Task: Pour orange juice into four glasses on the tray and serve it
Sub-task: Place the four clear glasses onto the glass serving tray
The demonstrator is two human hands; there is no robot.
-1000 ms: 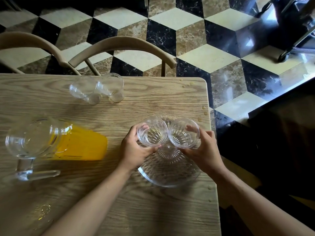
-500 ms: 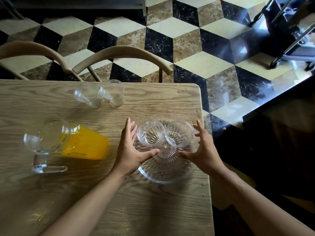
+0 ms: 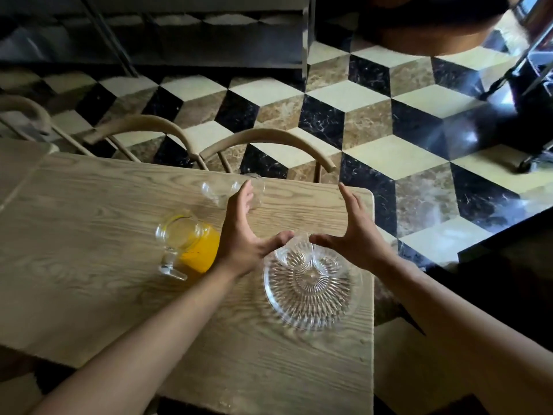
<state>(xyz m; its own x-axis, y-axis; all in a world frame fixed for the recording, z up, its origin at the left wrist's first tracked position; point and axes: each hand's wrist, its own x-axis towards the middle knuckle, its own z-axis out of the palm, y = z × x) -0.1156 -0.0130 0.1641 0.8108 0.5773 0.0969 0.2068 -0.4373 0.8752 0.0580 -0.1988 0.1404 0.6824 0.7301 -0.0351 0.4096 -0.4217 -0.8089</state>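
Both grips spread wide, left hand (image 3: 242,235), right hand (image 3: 356,232), ribbed round glass tray (image 3: 311,307)

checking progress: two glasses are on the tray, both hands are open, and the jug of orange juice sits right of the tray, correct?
Not quite: the head view shows the jug of orange juice left of the tray, not right. The rest holds.

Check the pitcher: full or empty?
Partly full: orange juice fills the lower pitcher; the upper part near the rim shows clear glass.

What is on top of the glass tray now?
Two empty glasses stand at the far part of the tray. The thumbs cover their far rims.
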